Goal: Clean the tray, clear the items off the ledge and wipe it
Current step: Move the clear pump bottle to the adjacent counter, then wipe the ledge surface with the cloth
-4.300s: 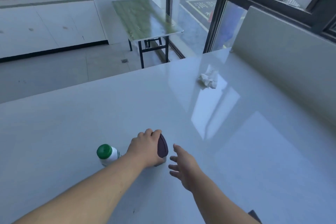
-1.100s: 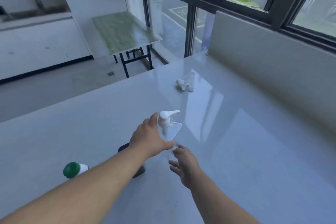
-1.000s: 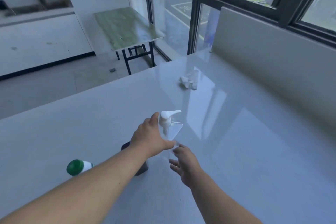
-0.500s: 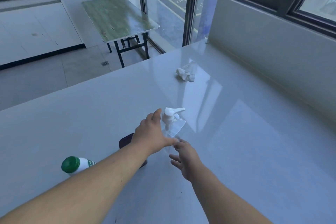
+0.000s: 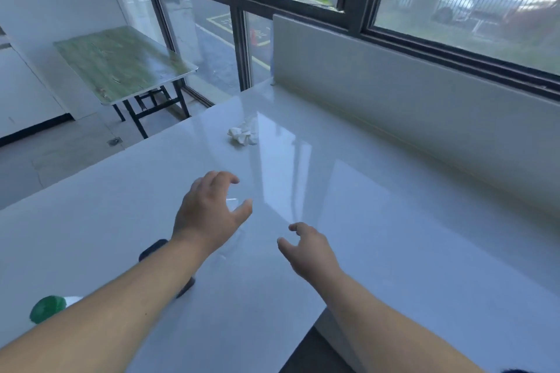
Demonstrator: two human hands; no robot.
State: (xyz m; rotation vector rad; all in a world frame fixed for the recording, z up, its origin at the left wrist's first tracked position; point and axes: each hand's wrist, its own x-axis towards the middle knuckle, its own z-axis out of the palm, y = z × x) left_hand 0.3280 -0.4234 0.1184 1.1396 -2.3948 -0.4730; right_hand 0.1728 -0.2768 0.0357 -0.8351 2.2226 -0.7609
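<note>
My left hand (image 5: 212,212) hovers with spread fingers over a clear pump bottle (image 5: 232,203) on the white ledge (image 5: 394,236). Only a white sliver of the pump and a faint clear body show between thumb and fingers, and I cannot tell whether the hand touches it. To the right, my right hand (image 5: 309,248) is open and holds nothing. A dark flat object (image 5: 151,249) lies partly hidden under my left forearm. A white bottle with a green cap (image 5: 47,309) lies at the lower left. Farther back on the ledge sits a crumpled white tissue (image 5: 242,135).
A low white wall (image 5: 424,106) under the window runs along the ledge's right side. The ledge's front edge steps back at the bottom (image 5: 315,327). A green folding table (image 5: 121,60) stands on the floor beyond the ledge's left edge.
My left hand has let go of the pump bottle's neck and spread above it. My right hand has moved right, away from the bottle. The view has tilted up toward the window.
</note>
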